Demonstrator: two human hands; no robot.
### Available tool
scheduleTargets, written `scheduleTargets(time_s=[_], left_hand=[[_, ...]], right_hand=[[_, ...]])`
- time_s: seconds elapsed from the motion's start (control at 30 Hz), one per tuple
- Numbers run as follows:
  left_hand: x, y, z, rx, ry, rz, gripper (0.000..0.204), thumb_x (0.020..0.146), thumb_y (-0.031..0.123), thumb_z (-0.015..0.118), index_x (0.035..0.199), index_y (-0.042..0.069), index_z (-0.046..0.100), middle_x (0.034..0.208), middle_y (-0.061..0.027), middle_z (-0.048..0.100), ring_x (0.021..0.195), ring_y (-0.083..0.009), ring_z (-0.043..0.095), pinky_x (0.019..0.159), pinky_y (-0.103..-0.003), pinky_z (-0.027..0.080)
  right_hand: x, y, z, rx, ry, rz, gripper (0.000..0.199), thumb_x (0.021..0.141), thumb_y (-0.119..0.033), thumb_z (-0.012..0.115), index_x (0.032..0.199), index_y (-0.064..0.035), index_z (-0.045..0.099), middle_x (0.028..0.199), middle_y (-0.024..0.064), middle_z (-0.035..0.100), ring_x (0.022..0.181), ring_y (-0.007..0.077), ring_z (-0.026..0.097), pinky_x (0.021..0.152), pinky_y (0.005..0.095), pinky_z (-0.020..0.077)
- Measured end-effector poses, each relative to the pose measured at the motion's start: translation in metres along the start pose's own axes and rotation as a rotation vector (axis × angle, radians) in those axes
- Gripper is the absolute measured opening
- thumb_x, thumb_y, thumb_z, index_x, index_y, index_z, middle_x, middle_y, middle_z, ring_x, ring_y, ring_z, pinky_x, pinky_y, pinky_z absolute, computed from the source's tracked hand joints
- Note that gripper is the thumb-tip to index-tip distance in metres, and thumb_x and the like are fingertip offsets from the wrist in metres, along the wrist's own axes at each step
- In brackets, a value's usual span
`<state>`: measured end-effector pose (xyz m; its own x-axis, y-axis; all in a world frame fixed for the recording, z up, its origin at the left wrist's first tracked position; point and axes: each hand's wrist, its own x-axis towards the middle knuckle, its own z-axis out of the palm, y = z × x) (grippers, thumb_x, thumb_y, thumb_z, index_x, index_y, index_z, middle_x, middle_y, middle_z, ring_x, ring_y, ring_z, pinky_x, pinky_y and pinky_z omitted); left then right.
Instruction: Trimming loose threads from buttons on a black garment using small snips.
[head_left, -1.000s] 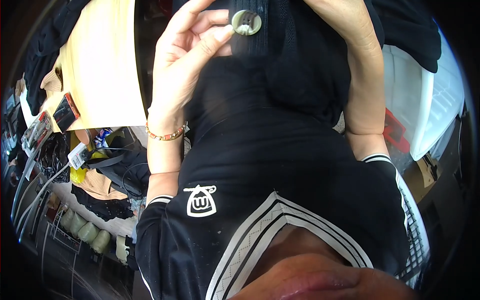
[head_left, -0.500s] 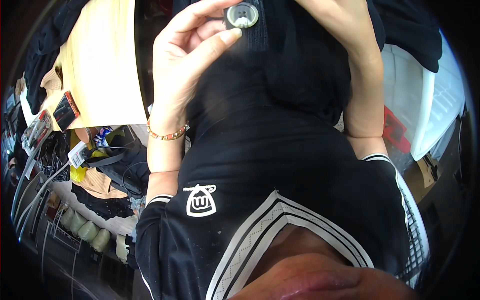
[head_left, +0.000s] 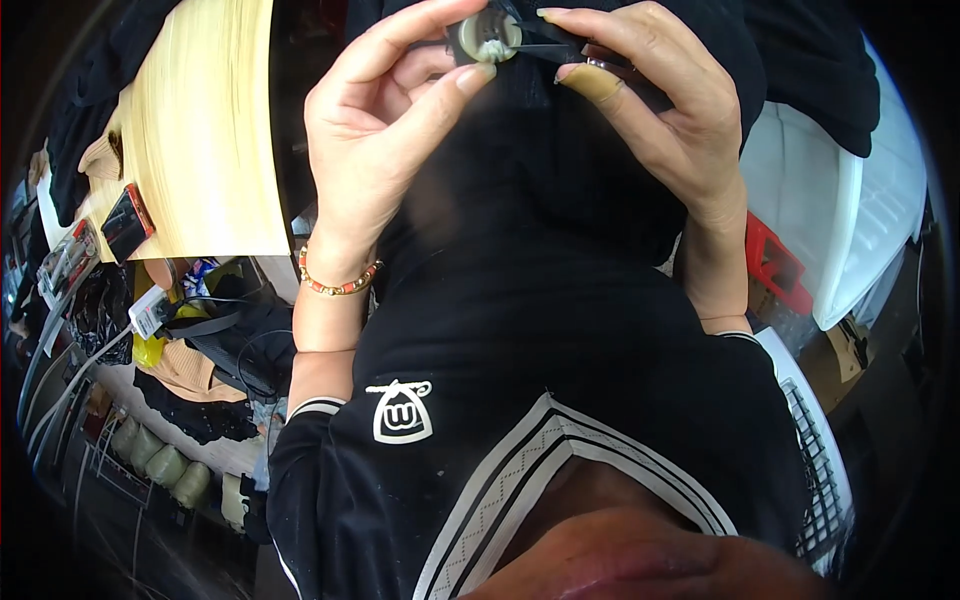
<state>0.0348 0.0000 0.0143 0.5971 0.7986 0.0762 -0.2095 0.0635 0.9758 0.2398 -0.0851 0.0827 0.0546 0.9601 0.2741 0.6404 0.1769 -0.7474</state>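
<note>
A round greyish button (head_left: 483, 36) with whitish thread at its lower part sits on black fabric near the top edge. My left hand (head_left: 375, 110) pinches it between thumb and forefinger. From the right, my right hand (head_left: 665, 95) holds a small dark tool (head_left: 548, 42) with pointed blades, apparently thread snips. Its tips reach the button's right side. A tan covering wraps the right thumb's tip. Below the hands, the black garment (head_left: 600, 90) lies over my lap; its folds are hard to tell from my black shirt.
On the left is a pale wooden table (head_left: 215, 150) with a phone (head_left: 128, 222) near its corner. Below it are a white power strip (head_left: 150, 312), cables and a dark bag (head_left: 250, 340). At right stand a white plastic tub (head_left: 850, 230) and a red plastic piece (head_left: 775, 265).
My right hand has come down from the top edge toward the button, bringing the dark pointed tool into view. The left hand keeps its pinch on the button.
</note>
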Motion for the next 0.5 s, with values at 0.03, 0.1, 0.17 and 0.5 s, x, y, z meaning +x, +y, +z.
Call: scheduleTargets(time_s=[0.03, 0.1, 0.17, 0.5], left_hand=[[0.000, 0.000, 0.000, 0.001, 0.002, 0.000, 0.045, 0.088, -0.008, 0.067, 0.132, -0.004, 0.058, 0.128, -0.0141, 0.064, 0.101, -0.0103, 0.065, 0.091, -0.021, 0.052], [-0.001, 0.000, 0.002, 0.024, -0.013, 0.012, 0.045, 0.088, -0.008, 0.067, 0.132, -0.005, 0.058, 0.127, -0.0128, 0.064, 0.097, -0.0085, 0.064, 0.089, -0.019, 0.051], [-0.001, 0.001, 0.006, 0.008, -0.004, 0.010, 0.045, 0.088, -0.008, 0.067, 0.132, -0.005, 0.058, 0.127, -0.0129, 0.064, 0.097, -0.0083, 0.064, 0.089, -0.019, 0.051], [-0.001, 0.003, 0.016, -0.004, 0.042, 0.040, 0.047, 0.088, -0.008, 0.067, 0.133, -0.003, 0.058, 0.119, -0.0113, 0.067, 0.094, -0.0070, 0.064, 0.088, -0.018, 0.051]], right_hand=[[0.000, 0.000, 0.000, 0.002, -0.001, -0.002, 0.034, 0.078, -0.002, 0.079, 0.110, -0.0004, 0.071, 0.079, 0.0086, 0.060, 0.069, 0.0195, 0.058, 0.062, 0.0280, 0.0454], [-0.001, 0.000, 0.001, -0.032, 0.015, -0.015, 0.034, 0.076, -0.003, 0.080, 0.109, -0.0006, 0.072, 0.078, 0.0090, 0.060, 0.067, 0.0207, 0.058, 0.060, 0.0291, 0.0449], [-0.002, 0.001, 0.003, -0.038, 0.025, -0.014, 0.034, 0.076, -0.003, 0.080, 0.109, -0.0005, 0.072, 0.078, 0.0089, 0.060, 0.066, 0.0207, 0.057, 0.059, 0.0293, 0.0447], [-0.003, 0.004, 0.010, 0.044, 0.067, -0.022, 0.028, 0.077, -0.002, 0.079, 0.105, 0.0006, 0.073, 0.078, 0.0095, 0.062, 0.065, 0.0199, 0.058, 0.059, 0.0289, 0.0449]])
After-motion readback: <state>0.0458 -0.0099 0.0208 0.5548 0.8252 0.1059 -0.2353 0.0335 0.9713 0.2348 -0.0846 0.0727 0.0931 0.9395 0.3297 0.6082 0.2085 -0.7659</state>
